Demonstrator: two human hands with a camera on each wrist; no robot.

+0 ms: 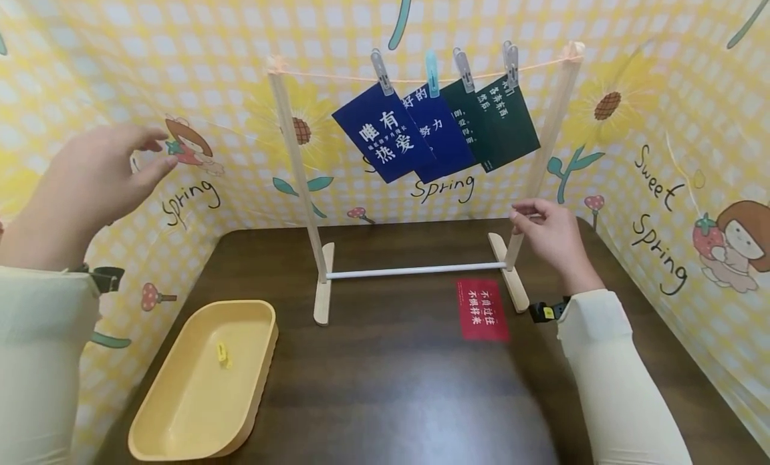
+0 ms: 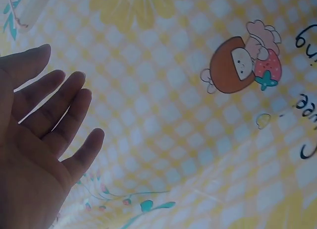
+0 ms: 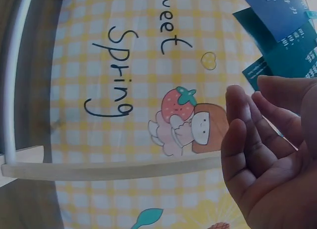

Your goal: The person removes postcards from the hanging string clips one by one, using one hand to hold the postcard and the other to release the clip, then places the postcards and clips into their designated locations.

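Note:
My left hand [image 1: 111, 174] is raised at the left, its fingers relaxed around nothing; the left wrist view shows its bare palm [image 2: 37, 154]. Beside the rack's right post [image 1: 544, 158] is my right hand [image 1: 550, 234], fingers loosely bent, holding nothing. Two blue cards [image 1: 385, 134] and two dark green cards [image 1: 508, 124] hang overlapping from a thin orange string [image 1: 337, 77]. Grey clothespins [image 1: 381, 72] and one light blue clothespin [image 1: 432, 74] grip their top corners. A red card [image 1: 482, 311] lies flat on the table by the rack's right foot [image 1: 510, 278].
A yellow tray [image 1: 147, 411] stands at the left of the dark wooden table [image 1: 373, 378], with a small yellow clothespin [image 1: 222, 353] inside. The wooden rack has a white crossbar [image 1: 415, 270] low between its posts. Checked yellow cloth [image 1: 198, 44] surrounds the table.

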